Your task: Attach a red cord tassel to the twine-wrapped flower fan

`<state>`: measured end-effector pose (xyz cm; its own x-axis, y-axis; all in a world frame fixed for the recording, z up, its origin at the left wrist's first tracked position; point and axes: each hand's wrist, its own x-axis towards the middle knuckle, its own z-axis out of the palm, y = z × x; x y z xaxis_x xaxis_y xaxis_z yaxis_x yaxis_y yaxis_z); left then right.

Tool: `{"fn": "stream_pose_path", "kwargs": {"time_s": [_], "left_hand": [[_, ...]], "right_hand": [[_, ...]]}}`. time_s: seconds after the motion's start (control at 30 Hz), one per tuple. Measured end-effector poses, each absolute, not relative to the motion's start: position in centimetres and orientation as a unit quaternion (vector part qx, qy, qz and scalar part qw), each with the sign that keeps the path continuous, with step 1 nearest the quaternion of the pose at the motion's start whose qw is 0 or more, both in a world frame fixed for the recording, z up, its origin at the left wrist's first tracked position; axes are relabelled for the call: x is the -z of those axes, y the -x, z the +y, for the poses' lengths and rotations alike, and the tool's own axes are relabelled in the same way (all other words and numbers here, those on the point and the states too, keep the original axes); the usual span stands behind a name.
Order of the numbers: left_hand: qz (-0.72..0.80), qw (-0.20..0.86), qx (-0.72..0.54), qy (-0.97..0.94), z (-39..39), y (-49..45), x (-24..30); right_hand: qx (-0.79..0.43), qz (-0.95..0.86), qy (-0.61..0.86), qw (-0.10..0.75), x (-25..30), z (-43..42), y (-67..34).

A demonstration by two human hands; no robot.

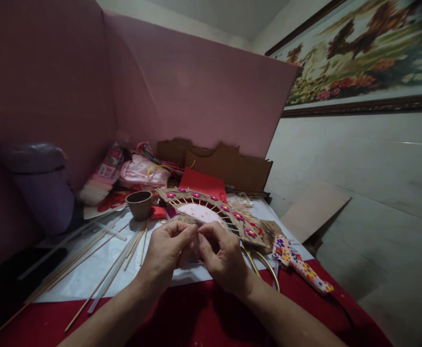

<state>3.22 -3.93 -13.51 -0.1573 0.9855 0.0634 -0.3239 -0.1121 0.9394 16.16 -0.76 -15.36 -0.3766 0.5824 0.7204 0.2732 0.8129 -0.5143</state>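
Note:
My left hand (167, 250) and my right hand (222, 258) meet over the table, fingers pinched together on the near edge of a fan-shaped craft piece (214, 212). The piece has a jute-wrapped arc rim dotted with pink flowers, thin stick spokes and a pale pink centre. Both hands are closed; what lies between the fingertips looks like jute twine but is mostly hidden.
A white sheet (98, 265) covers a red tablecloth (196, 318). Several thin wooden sticks (98, 270) lie at left. A small brown cup (139, 204) stands behind them. A flower-patterned tool (303, 267), cardboard pieces (228, 166), pink bags (142, 173), pink partition.

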Motion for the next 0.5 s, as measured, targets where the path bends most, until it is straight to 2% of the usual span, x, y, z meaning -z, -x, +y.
{"fn": "stream_pose_path", "kwargs": {"time_s": [0.3, 0.5], "left_hand": [[0.408, 0.517, -0.627, -0.417, -4.02, -2.92, 14.11], [0.407, 0.515, -0.631, -0.414, -3.94, -3.05, 14.12]], "right_hand": [[-0.184, -0.808, 0.255, 0.498, 15.82, -0.54, -16.06], [-0.160, -0.811, 0.253, 0.502, 15.76, -0.57, -16.06]]}}
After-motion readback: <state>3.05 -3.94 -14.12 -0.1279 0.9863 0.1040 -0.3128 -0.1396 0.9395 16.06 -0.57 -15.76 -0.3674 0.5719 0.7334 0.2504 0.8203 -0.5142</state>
